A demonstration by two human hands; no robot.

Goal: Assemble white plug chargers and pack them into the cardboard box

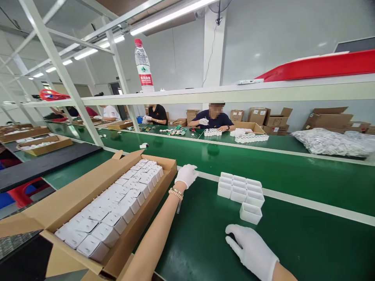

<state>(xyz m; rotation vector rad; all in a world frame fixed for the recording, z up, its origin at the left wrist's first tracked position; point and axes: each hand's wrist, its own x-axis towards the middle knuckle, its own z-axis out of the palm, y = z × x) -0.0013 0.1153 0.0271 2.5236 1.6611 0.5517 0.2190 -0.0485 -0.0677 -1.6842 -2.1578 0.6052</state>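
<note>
My left hand (186,176), in a white glove with a beaded bracelet at the wrist, is beside the far right corner of a long cardboard box (152,222). Its fingers are loosely bent and slightly apart, with nothing visible in them; the palm side is hidden. Rows of white square-ended casings (117,199) fill the box. Over the green table, my gloved right hand (252,249) is open, thumb apart from the fingers, holding nothing. Just beyond it stands a single white open-topped case (250,213), in front of a block of several similar cases (240,189).
A white-edged green belt (281,171) runs beyond my table. Across it a person (212,119) in white gloves sits near rows of white parts (252,138). A shelf (205,95) overhead carries a water bottle (144,66). Clear plastic bags (334,141) lie at the right.
</note>
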